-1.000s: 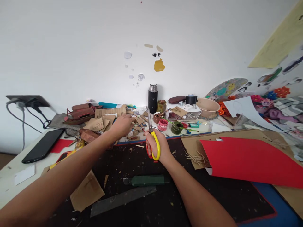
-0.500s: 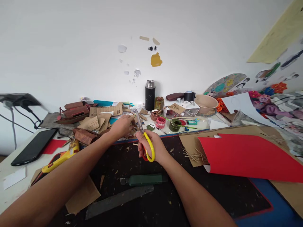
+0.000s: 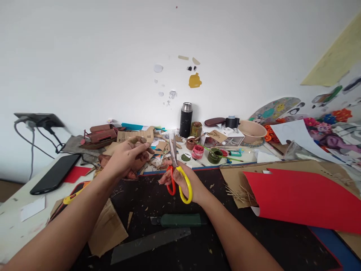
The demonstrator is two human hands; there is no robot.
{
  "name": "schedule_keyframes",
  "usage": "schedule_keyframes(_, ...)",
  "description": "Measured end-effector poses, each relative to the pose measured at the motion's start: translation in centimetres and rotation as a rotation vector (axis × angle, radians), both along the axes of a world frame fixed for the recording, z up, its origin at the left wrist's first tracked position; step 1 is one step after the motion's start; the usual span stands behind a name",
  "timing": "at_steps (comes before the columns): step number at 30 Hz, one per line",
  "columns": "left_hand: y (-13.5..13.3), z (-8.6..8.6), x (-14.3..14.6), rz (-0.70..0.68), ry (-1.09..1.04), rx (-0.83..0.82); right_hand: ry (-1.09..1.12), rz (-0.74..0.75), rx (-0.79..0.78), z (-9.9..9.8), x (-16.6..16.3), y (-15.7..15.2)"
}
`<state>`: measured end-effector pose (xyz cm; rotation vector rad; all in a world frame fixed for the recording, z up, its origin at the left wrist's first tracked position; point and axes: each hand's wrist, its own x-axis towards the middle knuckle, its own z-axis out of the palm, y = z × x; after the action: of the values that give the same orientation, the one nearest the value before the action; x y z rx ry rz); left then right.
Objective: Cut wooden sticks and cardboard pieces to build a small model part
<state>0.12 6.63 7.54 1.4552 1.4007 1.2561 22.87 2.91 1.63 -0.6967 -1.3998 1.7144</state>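
Note:
My right hand point(image 3: 190, 180) holds scissors point(image 3: 175, 160) with one red and one yellow handle loop, their blades pointing up and slightly parted. My left hand point(image 3: 128, 154) is raised over the pile of cardboard scraps point(image 3: 160, 160), its thumb and fingers curled toward each other. Whether a small scrap sits between those fingertips I cannot make out. Below the hands, a green-handled utility knife point(image 3: 180, 219) and a translucent ruler-like strip point(image 3: 150, 244) lie on the black cutting mat point(image 3: 158, 195). A brown cardboard piece point(image 3: 108, 229) lies partly under my left forearm.
Behind the hands stand a black flask point(image 3: 186, 122), a pink paint jar point(image 3: 197, 151) and a green paint jar point(image 3: 215, 155). Red paper point(image 3: 301, 195) covers cardboard at right, beside thin sticks point(image 3: 239, 194). A phone point(image 3: 55, 175) and a yellow-handled tool point(image 3: 75, 194) lie at left.
My left hand has lifted out of the scrap pile and drawn back to the left. The scissors have turned, showing both loops, and their blades are now apart. The view has shifted slightly.

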Motion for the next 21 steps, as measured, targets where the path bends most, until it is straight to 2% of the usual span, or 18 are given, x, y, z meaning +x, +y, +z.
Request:
schedule_keyframes(2, -0.4, 0.3, 0.6, -0.025, -0.088, -0.002, -0.033, -0.02, -0.041, -0.2, -0.2, -0.2)
schedule_keyframes(5, -1.0, 0.6, 1.4, -0.082, -0.095, -0.017, -0.082, -0.081, -0.097, -0.2, -0.4, -0.6)
schedule_keyframes(12, -2.2, 0.2, 3.3, -0.178, -0.159, -0.057, -0.115, -0.151, -0.069, -0.2, -0.4, -1.0)
schedule_keyframes(21, -2.6, -0.1, 3.9, -0.203, 0.031, -0.019, -0.197, -0.139, -0.002, -1.2, -0.5, -1.2)
